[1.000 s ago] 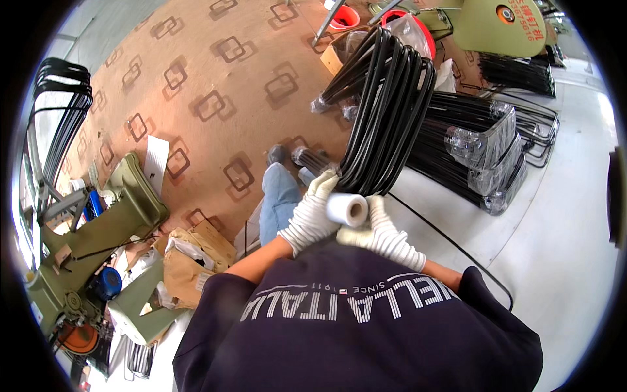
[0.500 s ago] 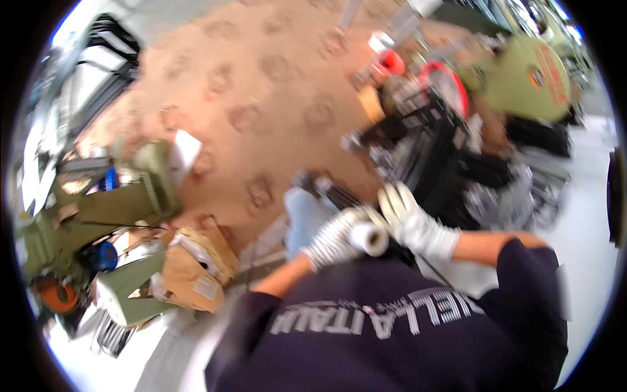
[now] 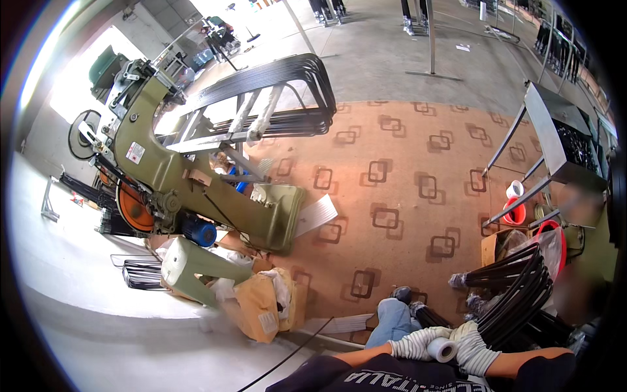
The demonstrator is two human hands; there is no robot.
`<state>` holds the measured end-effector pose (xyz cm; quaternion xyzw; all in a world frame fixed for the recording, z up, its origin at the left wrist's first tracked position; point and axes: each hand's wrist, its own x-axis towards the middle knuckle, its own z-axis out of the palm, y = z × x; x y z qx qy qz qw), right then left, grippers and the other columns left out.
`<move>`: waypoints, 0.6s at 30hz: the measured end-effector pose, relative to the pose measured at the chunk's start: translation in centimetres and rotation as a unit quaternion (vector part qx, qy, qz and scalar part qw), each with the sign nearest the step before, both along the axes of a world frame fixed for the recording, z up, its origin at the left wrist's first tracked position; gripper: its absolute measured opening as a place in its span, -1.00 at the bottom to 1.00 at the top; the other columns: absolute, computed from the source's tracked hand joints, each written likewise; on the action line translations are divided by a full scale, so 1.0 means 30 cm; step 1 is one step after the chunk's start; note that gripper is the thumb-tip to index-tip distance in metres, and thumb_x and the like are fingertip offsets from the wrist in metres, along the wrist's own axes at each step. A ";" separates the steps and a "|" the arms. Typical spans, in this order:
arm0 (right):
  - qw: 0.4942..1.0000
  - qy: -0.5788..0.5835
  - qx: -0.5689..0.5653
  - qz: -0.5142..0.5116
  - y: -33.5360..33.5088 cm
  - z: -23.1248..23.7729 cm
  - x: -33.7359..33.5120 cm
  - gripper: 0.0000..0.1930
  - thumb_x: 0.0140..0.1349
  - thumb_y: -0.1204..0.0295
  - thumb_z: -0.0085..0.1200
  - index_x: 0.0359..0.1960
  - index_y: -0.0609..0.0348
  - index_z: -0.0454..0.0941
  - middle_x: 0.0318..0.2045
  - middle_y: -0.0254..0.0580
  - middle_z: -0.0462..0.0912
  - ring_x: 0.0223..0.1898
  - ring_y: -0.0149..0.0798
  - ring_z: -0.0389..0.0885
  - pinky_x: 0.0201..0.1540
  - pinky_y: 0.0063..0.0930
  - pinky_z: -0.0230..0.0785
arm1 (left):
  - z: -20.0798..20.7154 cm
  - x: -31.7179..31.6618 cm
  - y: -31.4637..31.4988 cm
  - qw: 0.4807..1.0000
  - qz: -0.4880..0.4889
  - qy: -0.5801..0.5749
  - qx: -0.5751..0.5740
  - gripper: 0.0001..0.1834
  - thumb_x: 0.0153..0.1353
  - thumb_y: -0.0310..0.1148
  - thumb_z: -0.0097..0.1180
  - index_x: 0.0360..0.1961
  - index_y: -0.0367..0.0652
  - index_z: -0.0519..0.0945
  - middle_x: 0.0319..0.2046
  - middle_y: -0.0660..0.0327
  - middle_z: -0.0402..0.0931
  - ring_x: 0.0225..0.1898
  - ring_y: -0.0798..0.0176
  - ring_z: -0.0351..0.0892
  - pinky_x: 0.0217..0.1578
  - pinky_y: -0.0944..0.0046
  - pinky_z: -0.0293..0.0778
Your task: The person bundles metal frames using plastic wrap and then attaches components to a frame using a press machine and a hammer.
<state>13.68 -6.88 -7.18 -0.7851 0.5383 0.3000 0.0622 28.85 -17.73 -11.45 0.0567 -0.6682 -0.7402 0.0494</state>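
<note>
Both my hands wear white gloves and are close together low in the view, in front of my dark shirt. My left hand (image 3: 416,342) is closed on a roll of white film (image 3: 443,350), whose round end with its core faces up toward me. My right hand (image 3: 471,346) is pressed up against it on the right, fingers curled; what they hold is hidden. A bundle of thin black tubes (image 3: 429,317) shows just beyond my hands. On the right, bent black tubes (image 3: 513,287) with plastic-wrapped ends lie close to my right hand.
A green machine (image 3: 160,173) with an orange wheel stands at left beside a rack of black bent frames (image 3: 261,81). An open paper sack (image 3: 258,310) sits nearer. At right are a metal stand (image 3: 555,140) and red rings (image 3: 514,212). Patterned brown carpet (image 3: 392,176) covers the floor between.
The view has swung up and left, so my hands sit lower in it. My right hand, earlier spread beside the roll, is now curled against my left. The roll stays in my left hand.
</note>
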 end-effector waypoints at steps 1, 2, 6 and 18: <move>1.000 0.006 -0.021 0.015 -0.024 0.028 0.004 -0.72 0.08 0.33 -0.22 -0.34 0.27 0.46 -0.40 0.03 0.51 -0.30 -0.03 0.45 -0.21 -0.12 0.21 | -0.007 0.002 0.000 1.000 0.013 0.006 0.001 -0.38 -0.20 -0.39 0.31 -0.02 -0.16 0.37 -0.04 0.05 0.40 0.04 0.06 0.37 0.06 0.19 0.27; 0.999 0.013 -0.041 0.031 -0.041 0.042 0.008 -0.76 0.04 0.32 -0.19 -0.43 0.21 0.48 -0.49 -0.07 0.51 -0.38 -0.15 0.45 -0.27 -0.21 0.21 | -0.016 0.003 -0.001 1.000 0.026 0.012 0.003 -0.37 -0.22 -0.38 0.31 -0.02 -0.15 0.38 -0.07 0.04 0.42 0.02 0.05 0.38 0.05 0.19 0.28; 0.998 0.020 -0.062 0.010 -0.040 0.025 0.016 -0.75 0.03 0.31 -0.18 -0.43 0.23 0.48 -0.51 -0.06 0.51 -0.40 -0.14 0.45 -0.28 -0.21 0.21 | -0.034 0.011 -0.002 0.999 0.046 0.010 -0.003 -0.37 -0.19 -0.36 0.32 -0.01 -0.15 0.38 -0.07 0.04 0.42 0.01 0.07 0.39 0.03 0.20 0.31; 0.957 -0.181 -0.168 -0.153 -0.072 0.059 0.035 -0.70 0.02 0.43 -0.14 -0.22 0.30 0.48 -0.41 -0.01 0.50 -0.35 -0.08 0.42 -0.26 -0.24 0.26 | -0.136 -0.270 -0.200 0.976 -0.060 0.084 -0.193 -0.43 -0.45 -0.30 0.28 -0.23 -0.04 0.49 -0.35 0.17 0.43 -0.24 0.09 0.43 -0.20 0.18 0.37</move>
